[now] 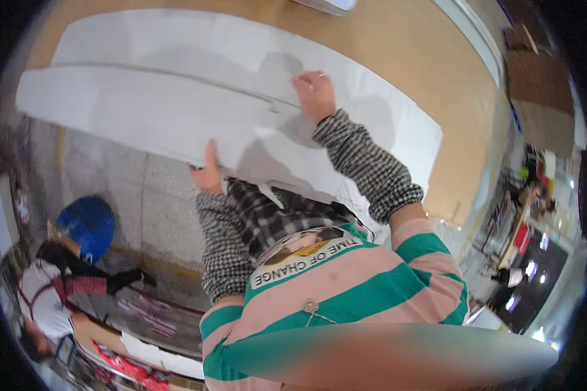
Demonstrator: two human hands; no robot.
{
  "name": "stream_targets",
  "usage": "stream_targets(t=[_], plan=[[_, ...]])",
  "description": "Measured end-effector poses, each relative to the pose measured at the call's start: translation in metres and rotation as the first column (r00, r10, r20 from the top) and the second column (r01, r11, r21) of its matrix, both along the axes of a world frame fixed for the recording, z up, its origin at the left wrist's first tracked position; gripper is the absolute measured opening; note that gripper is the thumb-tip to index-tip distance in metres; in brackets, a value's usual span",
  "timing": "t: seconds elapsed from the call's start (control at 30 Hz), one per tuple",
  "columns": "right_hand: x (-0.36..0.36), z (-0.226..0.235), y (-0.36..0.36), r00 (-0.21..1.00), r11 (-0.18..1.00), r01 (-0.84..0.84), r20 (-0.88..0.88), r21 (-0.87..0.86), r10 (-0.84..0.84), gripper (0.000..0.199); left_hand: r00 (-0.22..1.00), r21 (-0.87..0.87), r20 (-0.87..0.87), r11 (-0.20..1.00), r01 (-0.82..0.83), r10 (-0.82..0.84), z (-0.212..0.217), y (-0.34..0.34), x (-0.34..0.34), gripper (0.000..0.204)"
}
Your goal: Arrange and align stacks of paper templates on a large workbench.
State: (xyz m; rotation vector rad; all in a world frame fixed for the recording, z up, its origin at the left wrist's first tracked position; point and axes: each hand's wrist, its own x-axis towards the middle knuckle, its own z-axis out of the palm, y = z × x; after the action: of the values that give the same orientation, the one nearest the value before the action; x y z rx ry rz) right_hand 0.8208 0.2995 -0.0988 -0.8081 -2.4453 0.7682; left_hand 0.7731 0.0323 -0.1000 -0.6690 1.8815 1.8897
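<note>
A large white sheet of paper or thin board (137, 107) spans the tan table, with a long dark seam or fold edge running across it. My left hand (207, 171) grips its near edge; the thumb lies on top and the other fingers are hidden. Farther in and to the right, my right hand (316, 94) is over the sheet just beyond the seam, its fingers curled together. Whether anything thin is between those fingertips cannot be made out. Checked sleeve covers are on both my forearms.
The tan tabletop (388, 58) shows beyond the sheet, with a white stack (332, 5) at its far edge. A blue round bin (88, 228) stands on the floor at left, near another person (49, 293). Brown cartons (538, 98) stand at right.
</note>
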Motion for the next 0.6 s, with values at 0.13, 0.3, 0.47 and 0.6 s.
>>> stream_targets(t=[0.13,0.3,0.47,0.6], plan=[[0.105,-0.014,0.144,0.938,0.920,0.283,0.121,0.270,-0.324,0.032,0.893,0.208,0.260,0.924,0.320,-0.368,0.010,-0.021,0.054,0.043],[0.151,0.014,0.205,0.757,0.953,0.164,0.587,0.256,-0.288,0.039,0.487,0.692,0.559,0.701,0.172,-0.671,0.028,0.000,0.143,0.024],[0.125,0.044,0.183,0.700,0.954,0.297,0.671,0.034,-0.242,0.050,0.099,0.715,0.674,0.680,0.164,-0.732,0.040,0.063,0.196,0.039],[0.136,0.037,0.185,0.722,0.969,0.247,0.668,-0.005,-0.181,0.049,0.106,0.721,0.686,0.692,0.035,-0.720,0.026,0.080,0.232,0.045]])
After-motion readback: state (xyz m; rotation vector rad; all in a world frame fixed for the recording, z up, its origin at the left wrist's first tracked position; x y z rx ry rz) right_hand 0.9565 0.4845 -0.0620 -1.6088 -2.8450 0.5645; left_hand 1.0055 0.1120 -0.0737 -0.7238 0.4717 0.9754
